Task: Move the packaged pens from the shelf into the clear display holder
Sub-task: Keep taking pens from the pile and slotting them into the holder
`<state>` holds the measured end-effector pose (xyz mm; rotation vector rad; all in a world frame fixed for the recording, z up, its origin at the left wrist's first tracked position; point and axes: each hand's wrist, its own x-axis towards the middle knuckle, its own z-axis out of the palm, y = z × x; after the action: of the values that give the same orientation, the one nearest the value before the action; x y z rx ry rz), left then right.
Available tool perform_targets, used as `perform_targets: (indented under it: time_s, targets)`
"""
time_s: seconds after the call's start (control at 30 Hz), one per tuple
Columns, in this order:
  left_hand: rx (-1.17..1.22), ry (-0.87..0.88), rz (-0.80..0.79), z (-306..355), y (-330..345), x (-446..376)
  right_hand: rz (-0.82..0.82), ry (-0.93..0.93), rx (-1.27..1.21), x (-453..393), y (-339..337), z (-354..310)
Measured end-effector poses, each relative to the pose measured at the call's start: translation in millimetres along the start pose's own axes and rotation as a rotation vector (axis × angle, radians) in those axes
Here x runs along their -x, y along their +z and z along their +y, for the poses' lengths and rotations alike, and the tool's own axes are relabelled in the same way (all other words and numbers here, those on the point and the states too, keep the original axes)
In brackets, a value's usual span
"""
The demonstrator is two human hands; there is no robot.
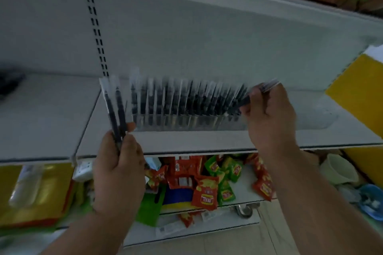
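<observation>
A clear display holder [186, 125] stands on the white shelf [186, 143], filled with several packaged black pens [182, 99] standing upright in a row. My left hand [118, 170] grips a few packaged pens [113, 107] by their lower ends, just left of the holder, their tops fanned upward. My right hand [269, 114] pinches one packaged pen [257, 92] tilted over the holder's right end, its lower tip down among the standing pens.
A yellow board [356, 93] leans at the right of the shelf. The lower shelf holds red and green snack packets [207, 180], a white bowl [339, 170] and a blue object [371, 201]. A yellow package [35, 192] sits lower left. A dark object [10, 84] lies far left.
</observation>
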<state>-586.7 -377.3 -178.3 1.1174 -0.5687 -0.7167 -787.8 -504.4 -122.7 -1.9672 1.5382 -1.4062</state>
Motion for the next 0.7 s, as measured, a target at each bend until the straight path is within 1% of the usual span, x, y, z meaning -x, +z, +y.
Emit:
perform_targets:
  time_s: [0.07, 0.2, 0.37, 0.53, 0.7]
  targets:
    - [0.017, 0.033, 0.1, -5.3, 19.7, 16.6, -0.093, -0.063, 0.036, -18.1, -5.4, 10.8]
    - [-0.044, 0.057, 0.214, -17.8, 47.4, 46.0, -0.239, -0.167, 0.11, -37.1, -10.9, 27.0]
    - [-0.068, 0.093, 0.29, -23.1, 72.0, 69.9, -0.303, -0.3, 0.215, -54.1, -20.0, 28.9]
    - [-0.071, 0.084, 0.271, -31.8, 84.7, 88.9, -0.304, -0.281, 0.16, -61.1, -19.9, 34.3]
    - [-0.08, 0.061, 0.266, -33.6, 87.2, 95.2, -0.502, -0.198, 0.342, -60.7, -3.9, 51.0]
